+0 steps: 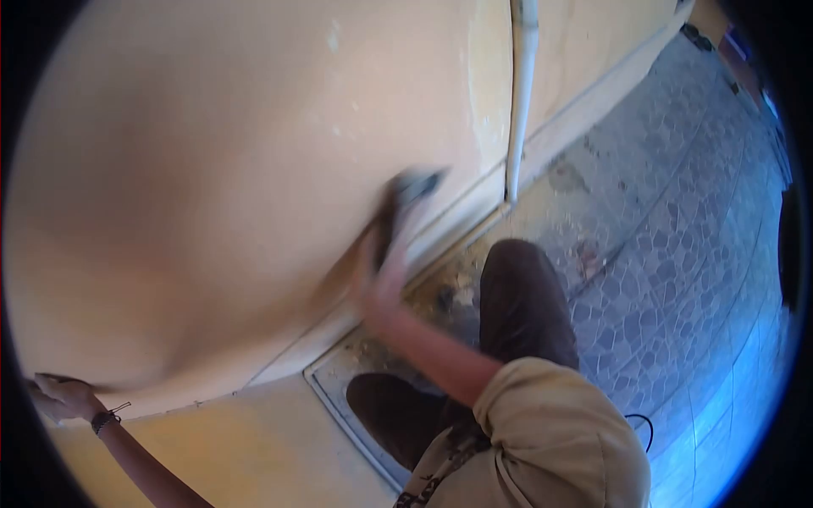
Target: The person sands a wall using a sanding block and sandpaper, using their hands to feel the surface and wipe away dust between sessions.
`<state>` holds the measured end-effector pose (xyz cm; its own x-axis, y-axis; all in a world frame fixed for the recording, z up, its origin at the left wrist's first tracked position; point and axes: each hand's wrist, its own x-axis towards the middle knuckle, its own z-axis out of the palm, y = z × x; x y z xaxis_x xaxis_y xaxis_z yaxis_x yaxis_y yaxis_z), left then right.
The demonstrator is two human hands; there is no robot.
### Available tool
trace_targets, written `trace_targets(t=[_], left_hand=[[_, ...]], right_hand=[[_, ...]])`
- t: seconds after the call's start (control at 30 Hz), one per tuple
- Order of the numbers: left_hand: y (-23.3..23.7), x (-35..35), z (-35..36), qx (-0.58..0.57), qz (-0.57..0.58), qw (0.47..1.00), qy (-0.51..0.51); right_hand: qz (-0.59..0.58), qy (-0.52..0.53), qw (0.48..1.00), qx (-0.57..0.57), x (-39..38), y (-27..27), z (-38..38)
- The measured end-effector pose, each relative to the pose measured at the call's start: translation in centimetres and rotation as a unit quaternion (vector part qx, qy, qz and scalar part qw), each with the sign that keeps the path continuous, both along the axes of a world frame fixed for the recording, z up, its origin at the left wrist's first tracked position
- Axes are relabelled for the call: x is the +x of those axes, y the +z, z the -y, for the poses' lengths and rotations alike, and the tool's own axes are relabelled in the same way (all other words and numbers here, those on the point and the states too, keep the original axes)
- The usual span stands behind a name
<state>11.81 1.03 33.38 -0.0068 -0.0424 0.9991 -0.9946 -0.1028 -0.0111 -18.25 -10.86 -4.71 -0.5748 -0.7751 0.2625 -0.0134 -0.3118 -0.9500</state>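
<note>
My right hand [385,284], smeared by motion, is closed around the dark handle of a scraper [415,184]. The scraper's wide greyish head points up and to the right, close against the peach-coloured wall [229,169]. Far to the left, my left hand [66,396] rests against the low part of the wall with its fingers stretched out, and a dark band is on its wrist. Its fingertips run into the dim edge of the view. Pale, worn patches [487,118] mark the wall above and right of the scraper.
A white pipe [523,85] runs down the wall to the floor. Stone-patterned floor tiles [660,288] spread to the right, with dirt and crumbs along the wall's base. My bent knees [525,296] are close to the wall. A yellowish surface [246,449] lies at the lower left.
</note>
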Motion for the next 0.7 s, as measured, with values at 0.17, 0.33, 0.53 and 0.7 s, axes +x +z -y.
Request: trace_targets(t=[0.17, 0.33, 0.53, 0.7], left_hand=[[-0.4, -2.2, 0.4, 0.015, 0.040, 0.999, 0.009], [-0.3, -2.7, 0.4, 0.007, 0.087, 0.995, 0.053], [0.2, -2.9, 0.2, 0.019, 0.136, 0.987, 0.078], [-0.5, -3.0, 0.2, 0.017, 0.091, 0.991, 0.094]], right_hand=[[0.207, 0.152, 0.964, -0.070, -3.2, 3.4, -5.2], [0.024, -0.069, 0.966, -0.247, -12.8, 12.6, 2.5], [-0.340, -0.140, 0.871, -0.326, -9.3, 26.1, 10.5], [-0.387, -0.060, 0.840, -0.375, -10.0, 30.5, 9.0]])
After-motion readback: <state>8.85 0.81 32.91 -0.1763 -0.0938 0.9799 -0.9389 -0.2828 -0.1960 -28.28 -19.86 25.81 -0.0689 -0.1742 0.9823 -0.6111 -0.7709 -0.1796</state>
